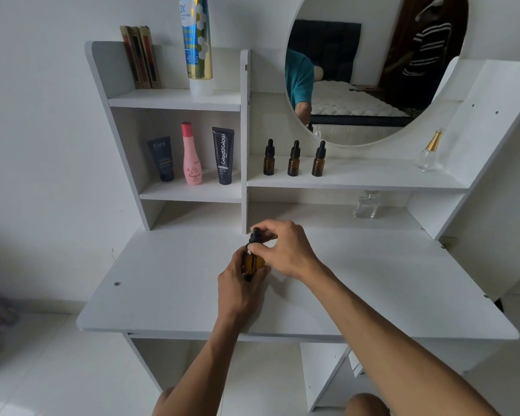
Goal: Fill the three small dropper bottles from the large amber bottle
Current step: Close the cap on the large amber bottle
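The large amber bottle (252, 261) stands over the middle of the white dressing table (168, 283), partly hidden by my fingers. My left hand (237, 286) wraps around its body from the near side. My right hand (285, 250) pinches its black dropper cap (255, 235) from the right. Three small amber dropper bottles stand in a row on the shelf under the mirror, all with black caps on: the left one (269, 159), the middle one (294, 160) and the right one (318, 160).
A round mirror (373, 70) hangs above the shelf. Three cosmetic tubes and bottles (191, 154) stand in the left cubby. A tall tube (197, 43) and boxes sit higher up. Clear perfume bottles stand at the right (428, 153) and under the shelf (367, 205).
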Available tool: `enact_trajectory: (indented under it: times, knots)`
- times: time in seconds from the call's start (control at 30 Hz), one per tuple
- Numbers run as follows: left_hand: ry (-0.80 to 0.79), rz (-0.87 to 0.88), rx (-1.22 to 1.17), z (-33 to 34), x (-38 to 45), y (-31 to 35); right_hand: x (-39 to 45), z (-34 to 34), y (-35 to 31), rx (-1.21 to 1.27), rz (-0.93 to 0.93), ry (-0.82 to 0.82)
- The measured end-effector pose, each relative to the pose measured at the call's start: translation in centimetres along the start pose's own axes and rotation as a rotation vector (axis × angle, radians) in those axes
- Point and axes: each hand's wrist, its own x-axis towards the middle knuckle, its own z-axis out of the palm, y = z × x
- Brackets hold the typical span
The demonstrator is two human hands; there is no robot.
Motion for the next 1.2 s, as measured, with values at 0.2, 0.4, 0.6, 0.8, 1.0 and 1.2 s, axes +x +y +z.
enact_trajectory:
  times: [0.2, 0.4, 0.6, 0.8, 1.0, 1.2]
  knots:
    - [-0.001, 0.000, -0.003, 0.01, -0.05, 0.14, -0.11, 0.06, 0.09, 0.044, 0.016, -0.017]
    - [-0.008, 0.009, 0.000, -0.03, -0.20, 0.37, -0.16, 0.17, 0.01, 0.031, 0.014, -0.023]
    - [-0.012, 0.003, 0.007, -0.03, -0.23, 0.41, -0.28, 0.43, -0.03, 0.083, 0.067, 0.041]
    - [-0.015, 0.009, -0.007, -0.02, -0.15, 0.49, -0.24, 0.78, 0.07, 0.084, 0.072, 0.055]
    - [-0.010, 0.006, -0.007, 0.00, -0.08, 0.40, -0.27, 0.68, 0.23, 0.092, 0.046, 0.023]
    - [-0.014, -0.001, -0.003, -0.03, -0.09, 0.29, -0.07, 0.21, 0.23, 0.086, 0.050, 0.001]
